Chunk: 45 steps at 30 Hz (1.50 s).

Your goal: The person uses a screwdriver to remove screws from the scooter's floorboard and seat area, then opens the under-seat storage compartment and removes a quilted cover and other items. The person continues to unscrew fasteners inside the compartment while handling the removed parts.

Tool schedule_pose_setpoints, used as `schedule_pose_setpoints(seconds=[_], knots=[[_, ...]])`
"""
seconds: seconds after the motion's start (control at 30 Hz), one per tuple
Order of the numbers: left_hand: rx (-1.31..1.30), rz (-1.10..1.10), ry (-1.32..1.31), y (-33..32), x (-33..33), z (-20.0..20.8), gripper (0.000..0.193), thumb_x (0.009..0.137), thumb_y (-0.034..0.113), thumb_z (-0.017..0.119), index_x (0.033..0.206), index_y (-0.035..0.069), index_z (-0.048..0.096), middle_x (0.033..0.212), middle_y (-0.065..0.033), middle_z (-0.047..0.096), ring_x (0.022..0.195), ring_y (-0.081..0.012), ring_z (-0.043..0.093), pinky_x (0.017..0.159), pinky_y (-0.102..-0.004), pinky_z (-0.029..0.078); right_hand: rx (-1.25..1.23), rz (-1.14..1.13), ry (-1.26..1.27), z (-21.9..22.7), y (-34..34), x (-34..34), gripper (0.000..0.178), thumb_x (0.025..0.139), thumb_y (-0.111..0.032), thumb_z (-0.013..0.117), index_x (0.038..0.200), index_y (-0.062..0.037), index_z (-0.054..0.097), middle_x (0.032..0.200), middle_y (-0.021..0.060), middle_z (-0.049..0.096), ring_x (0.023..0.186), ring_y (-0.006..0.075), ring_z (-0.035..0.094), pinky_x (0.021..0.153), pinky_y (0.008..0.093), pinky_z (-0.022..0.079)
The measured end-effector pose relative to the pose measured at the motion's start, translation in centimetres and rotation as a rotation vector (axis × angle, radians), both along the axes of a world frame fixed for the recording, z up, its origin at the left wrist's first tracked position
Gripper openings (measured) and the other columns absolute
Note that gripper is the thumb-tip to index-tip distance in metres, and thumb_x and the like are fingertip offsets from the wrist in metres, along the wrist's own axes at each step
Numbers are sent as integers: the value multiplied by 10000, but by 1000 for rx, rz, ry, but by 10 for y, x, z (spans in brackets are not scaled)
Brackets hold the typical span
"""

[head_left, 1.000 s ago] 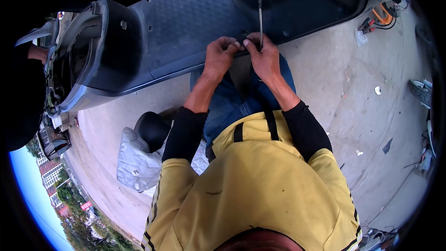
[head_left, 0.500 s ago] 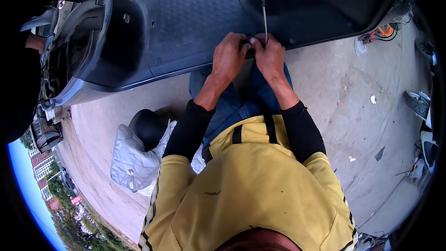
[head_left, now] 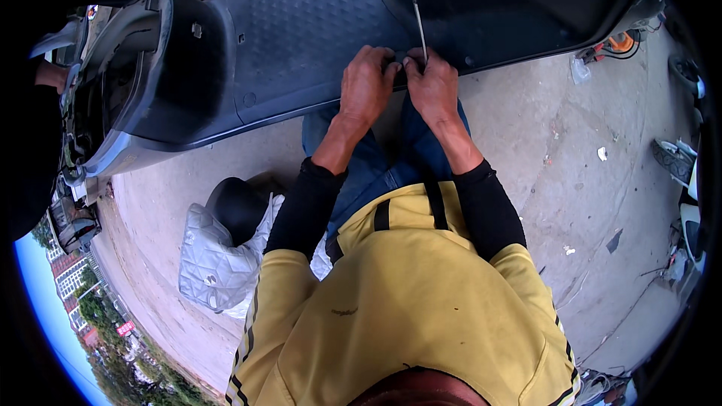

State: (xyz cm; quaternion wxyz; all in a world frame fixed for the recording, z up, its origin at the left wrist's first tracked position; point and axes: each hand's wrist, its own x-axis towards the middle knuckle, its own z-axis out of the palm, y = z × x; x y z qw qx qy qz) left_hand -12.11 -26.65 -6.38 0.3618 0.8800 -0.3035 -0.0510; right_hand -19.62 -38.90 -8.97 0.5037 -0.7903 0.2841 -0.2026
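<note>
A dark scooter body with a textured footboard (head_left: 308, 30) lies across the far side in front of me. At its near edge, my left hand (head_left: 365, 86) is closed, fingers curled and thumb against the forefinger; what it pinches, if anything, is hidden. Close beside it, my right hand (head_left: 435, 89) is closed round a screwdriver, whose thin metal shaft (head_left: 417, 19) sticks up and away, leaning left. The screwdriver's lower end is hidden in the palm. Between the two thumbs shows a small dark spot or part that I cannot make out.
A silver quilted cover (head_left: 207, 259) and a black rounded object (head_left: 237, 210) lie on the concrete floor to the left. Red and orange cables or tools (head_left: 618, 45) sit at the right, near a wheel (head_left: 673, 162). Another person's hand (head_left: 51, 75) touches the scooter's far left end.
The screwdriver's tip has swung left, so the shaft leans more. My thumbs have drawn slightly apart, and both hands have shifted a little. The whole view has moved slightly.
</note>
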Motion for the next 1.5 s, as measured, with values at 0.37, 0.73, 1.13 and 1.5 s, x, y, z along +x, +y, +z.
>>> schedule_pose_setpoints(seconds=[0.37,0.73,1.13,1.5], knots=[[4,-63,97,-3,21,0,234,843,24,807,1068,-3,749,980,-171,740,908,-341,739,803,-430,572,-249,65,23,7,-9,1,133,903,-93,771,1011,-17,765,1002,204,702,890,452,713,784,504,578],[-34,-83,65,-2,20,-3,205,845,-2,778,1047,-10,743,963,-169,736,897,-337,739,797,-417,568,-212,110,-47,-5,-16,0,94,889,-59,764,978,-31,761,994,156,698,911,417,704,807,487,570],[-11,-77,115,-4,23,0,185,834,22,781,1007,-20,733,947,-180,737,895,-362,735,803,-437,560,-241,48,-56,-6,-6,-1,81,897,-62,753,967,-26,768,994,155,706,904,407,710,789,487,572],[112,74,4,-5,-1,2,202,897,183,773,996,14,723,1033,-202,713,981,-450,687,846,-519,554,-258,43,-84,-7,-4,-7,89,927,-75,736,1002,-29,752,1017,162,681,894,420,706,782,493,574]])
